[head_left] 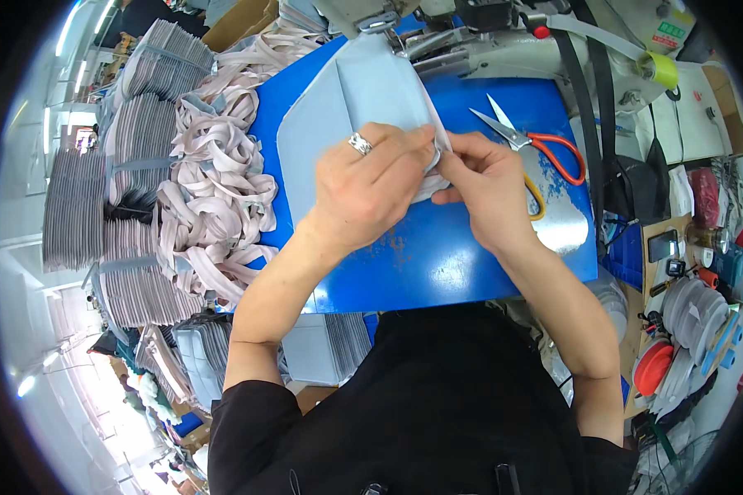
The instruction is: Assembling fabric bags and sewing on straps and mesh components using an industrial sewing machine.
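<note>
Below the near edge of the blue tabletop (347,285), a stack of pale folded pieces (309,351) is sitting toward the left, seemingly parked there to leave the working surface to the hands. Above the tabletop's middle, the left hand (362,188), wearing a silver ring (360,143), is pinching the edge of a pale blue-grey cloth panel (380,91) between closed thumb and fingers; the right hand (489,177) is pinching the same edge just beside it, thumb and forefinger together on the cloth — probably so the narrow border is lying neatly folded between them. The panel is stretching from the hands to the far edge, where its far end is resting under the head of a sewing machine (508,59), which is likely steadying it. Scissors (516,139) with red handles are lying open near the right edge, apparently within easy reach, and a yellow loop (537,200) is showing beside the right hand, the rest of it hidden. Along the left edge, pinkish cloth strips (219,186) are heaping loosely, while tied bundles (144,148) are standing beyond them, presumably bound for counting or carrying. At the far right, a green-and-white label (669,33) is marking the machine — its print too small for sure reading.
</note>
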The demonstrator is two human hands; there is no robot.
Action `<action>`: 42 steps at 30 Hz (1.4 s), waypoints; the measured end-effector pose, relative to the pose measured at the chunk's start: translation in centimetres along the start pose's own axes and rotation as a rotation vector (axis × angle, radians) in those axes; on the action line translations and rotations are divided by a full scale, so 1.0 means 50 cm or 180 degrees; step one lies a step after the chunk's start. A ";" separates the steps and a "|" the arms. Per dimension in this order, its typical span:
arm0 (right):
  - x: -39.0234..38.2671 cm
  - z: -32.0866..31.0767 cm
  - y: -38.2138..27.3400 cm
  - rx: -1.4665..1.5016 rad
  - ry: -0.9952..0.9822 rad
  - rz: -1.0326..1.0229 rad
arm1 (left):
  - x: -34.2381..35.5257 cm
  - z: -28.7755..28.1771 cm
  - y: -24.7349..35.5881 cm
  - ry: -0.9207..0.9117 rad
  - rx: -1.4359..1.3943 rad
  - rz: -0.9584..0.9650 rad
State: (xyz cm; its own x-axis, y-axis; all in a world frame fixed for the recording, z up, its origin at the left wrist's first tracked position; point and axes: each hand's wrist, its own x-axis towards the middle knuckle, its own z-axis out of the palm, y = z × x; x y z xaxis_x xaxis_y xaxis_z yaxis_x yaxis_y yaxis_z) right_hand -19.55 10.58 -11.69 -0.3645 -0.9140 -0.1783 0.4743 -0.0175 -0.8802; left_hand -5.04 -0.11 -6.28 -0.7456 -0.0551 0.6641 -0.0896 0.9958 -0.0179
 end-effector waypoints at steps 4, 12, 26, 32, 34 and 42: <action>0.025 0.020 0.003 0.0122 -0.0056 -0.0061 | 0.016 -0.001 -0.026 -0.0073 0.0001 0.0087; 0.128 0.047 -0.006 0.0408 0.0031 -0.0042 | 0.043 0.014 -0.118 -0.0205 0.0139 0.0205; 0.173 0.094 -0.015 0.0663 0.0731 -0.0344 | -0.070 0.029 -0.046 -0.0512 -0.0002 -0.1385; 0.179 0.090 -0.002 -0.0194 0.0625 -0.0323 | -0.031 -0.030 -0.036 -0.1436 -0.0042 -0.0991; 0.171 0.087 -0.006 -0.1453 0.0725 -0.0643 | -0.001 -0.031 -0.007 -0.1327 0.0106 -0.0803; 0.140 0.049 -0.043 -0.0220 -0.0145 0.0221 | 0.085 -0.134 -0.048 -0.1461 0.1092 -0.0248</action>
State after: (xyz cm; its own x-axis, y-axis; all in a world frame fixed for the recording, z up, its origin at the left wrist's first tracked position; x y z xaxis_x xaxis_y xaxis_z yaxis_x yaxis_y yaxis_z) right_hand -21.14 3.23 -9.97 -0.2951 -0.9295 -0.2212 0.4402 0.0732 -0.8949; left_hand -3.56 -2.24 1.59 -0.9315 -0.2297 0.2822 -0.3078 0.9111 -0.2742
